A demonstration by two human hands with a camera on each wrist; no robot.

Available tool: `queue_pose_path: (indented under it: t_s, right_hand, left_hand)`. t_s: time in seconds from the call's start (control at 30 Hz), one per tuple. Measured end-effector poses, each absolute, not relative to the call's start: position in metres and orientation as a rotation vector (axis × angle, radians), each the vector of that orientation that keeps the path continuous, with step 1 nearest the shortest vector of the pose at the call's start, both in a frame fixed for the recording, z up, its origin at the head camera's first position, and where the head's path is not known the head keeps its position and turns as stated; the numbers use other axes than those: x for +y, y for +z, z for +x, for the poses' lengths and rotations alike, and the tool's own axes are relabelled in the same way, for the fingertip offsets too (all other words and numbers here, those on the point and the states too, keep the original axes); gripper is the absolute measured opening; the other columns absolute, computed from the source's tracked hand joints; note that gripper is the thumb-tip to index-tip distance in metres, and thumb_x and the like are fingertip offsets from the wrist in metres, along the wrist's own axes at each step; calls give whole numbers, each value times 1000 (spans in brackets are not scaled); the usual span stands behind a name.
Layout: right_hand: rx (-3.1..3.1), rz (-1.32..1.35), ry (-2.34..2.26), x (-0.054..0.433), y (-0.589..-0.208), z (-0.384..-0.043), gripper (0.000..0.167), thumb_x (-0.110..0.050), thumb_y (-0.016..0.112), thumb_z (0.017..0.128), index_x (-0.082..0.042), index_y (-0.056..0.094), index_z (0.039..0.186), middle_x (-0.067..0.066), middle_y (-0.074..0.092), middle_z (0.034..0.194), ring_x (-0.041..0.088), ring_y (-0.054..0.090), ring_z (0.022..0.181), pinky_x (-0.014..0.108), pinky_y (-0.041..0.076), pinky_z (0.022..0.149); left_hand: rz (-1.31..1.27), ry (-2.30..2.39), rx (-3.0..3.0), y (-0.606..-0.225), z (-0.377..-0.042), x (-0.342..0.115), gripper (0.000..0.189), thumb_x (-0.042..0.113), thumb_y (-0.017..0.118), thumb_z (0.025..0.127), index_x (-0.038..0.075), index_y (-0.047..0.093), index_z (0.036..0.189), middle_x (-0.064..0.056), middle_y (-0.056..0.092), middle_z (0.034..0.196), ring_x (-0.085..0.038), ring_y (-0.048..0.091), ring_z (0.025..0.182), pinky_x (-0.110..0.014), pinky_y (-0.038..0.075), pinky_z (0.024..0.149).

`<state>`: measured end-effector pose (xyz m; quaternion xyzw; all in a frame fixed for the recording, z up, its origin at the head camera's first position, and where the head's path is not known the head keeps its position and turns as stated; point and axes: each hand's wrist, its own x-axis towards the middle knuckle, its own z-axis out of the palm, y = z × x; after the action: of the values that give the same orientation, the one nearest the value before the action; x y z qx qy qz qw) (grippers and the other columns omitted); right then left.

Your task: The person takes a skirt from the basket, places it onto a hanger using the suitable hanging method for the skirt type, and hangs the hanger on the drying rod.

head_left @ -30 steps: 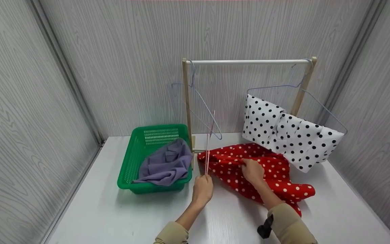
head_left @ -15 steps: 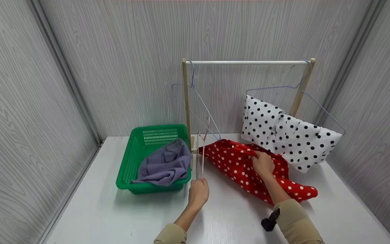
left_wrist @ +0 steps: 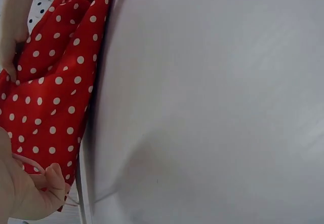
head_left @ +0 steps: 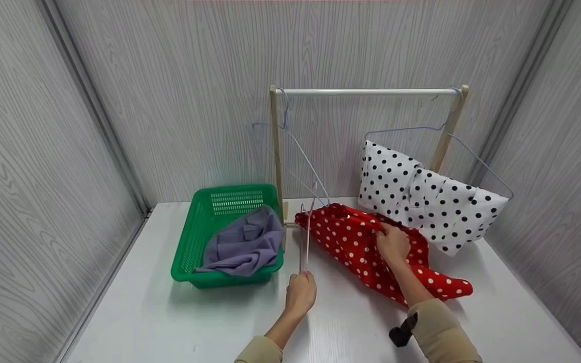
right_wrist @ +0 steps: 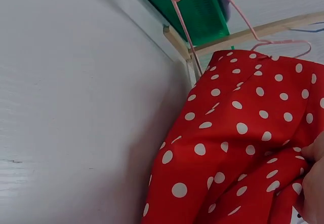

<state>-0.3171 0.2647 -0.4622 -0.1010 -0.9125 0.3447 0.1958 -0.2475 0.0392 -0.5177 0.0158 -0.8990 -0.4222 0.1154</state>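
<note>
My left hand [head_left: 301, 292] grips one end of a thin pink wire clothes hanger [head_left: 307, 242], held up on edge left of a red cloth with white dots [head_left: 343, 247]. In the right wrist view, the hanger's hook [right_wrist: 288, 41] lies at the cloth's upper edge, and its lower wire runs behind the cloth. My right hand [head_left: 394, 244] pinches a fold of the red cloth and lifts its far edge, while the rest spreads over the table. The left wrist view shows the left fingers [left_wrist: 54, 181] curled around the wire beside the cloth.
A green basket [head_left: 182, 252] with a purple cloth [head_left: 247, 242] stands on the left. Behind is a wooden rack with a white rail [head_left: 366, 92]. A bare hanger [head_left: 303, 154] hangs at its left, and a black-dotted white cloth [head_left: 431, 196] on another at its right.
My right hand has moved right and raised the red cloth's edge. The left hand has drawn slightly nearer, with the hanger turned and lowered toward the cloth's left end.
</note>
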Motion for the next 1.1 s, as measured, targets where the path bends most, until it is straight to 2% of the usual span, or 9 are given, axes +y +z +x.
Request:
queue_pose_path:
  t_s: [0.17, 0.33, 0.47, 0.6, 0.7, 0.9, 1.1]
  right_hand:
    - [-2425, -228, 913, 254, -471, -311, 30, -6, 54, 82, -6, 69, 108, 17, 68, 94, 35, 61, 75, 50, 43, 68]
    - [-2319, 12, 708, 230, -500, -300, 28, -1, 62, 78, -2, 68, 105, 17, 68, 90, 34, 64, 73, 48, 47, 62]
    - [-2245, 231, 435, 211, -526, -297, 23, -1, 69, 74, 0, 68, 97, 14, 66, 77, 30, 61, 60, 42, 48, 49]
    - [-2226, 354, 258, 203, -545, -294, 18, -2, 72, 72, -2, 67, 90, 11, 62, 67, 26, 58, 52, 38, 47, 43]
    - [-2264, 433, 169, 201, -554, -291, 16, -5, 73, 74, -2, 68, 89, 11, 63, 69, 25, 59, 53, 36, 48, 43]
    - [-2271, 597, -17, 200, -562, -292, 17, -6, 73, 74, -3, 71, 90, 10, 64, 72, 23, 60, 56, 34, 47, 44]
    - [-2309, 652, -128, 202, -563, -294, 24, -11, 74, 74, -9, 68, 97, 9, 59, 77, 21, 54, 53, 32, 47, 45]
  left_hand:
    - [61, -1256, -2603, -517, -245, 50, 33, 11, 41, 94, -7, 61, 74, -17, 54, 68, -36, 57, 65, -46, 46, 59]
    - [48, -1324, -2592, -515, -243, 57, 35, 12, 39, 94, -4, 61, 72, -14, 54, 67, -35, 57, 65, -45, 45, 59]
    - [63, -1384, -2540, -514, -243, 57, 36, 12, 39, 95, 2, 57, 65, -9, 51, 58, -26, 54, 58, -41, 43, 54]
    - [72, -1427, -2530, -514, -243, 56, 36, 12, 39, 95, 5, 54, 64, -4, 46, 54, -19, 46, 54, -38, 40, 51]
    - [79, -1466, -2544, -513, -243, 56, 35, 13, 39, 96, 6, 54, 65, -3, 45, 56, -17, 43, 53, -34, 37, 50]
    - [83, -1426, -2565, -513, -241, 58, 32, 14, 41, 94, 5, 55, 66, -7, 52, 62, -24, 52, 60, -39, 40, 55]
    - [58, -1386, -2600, -513, -240, 58, 28, 14, 46, 92, 6, 55, 67, -6, 51, 62, -24, 51, 62, -38, 39, 55]
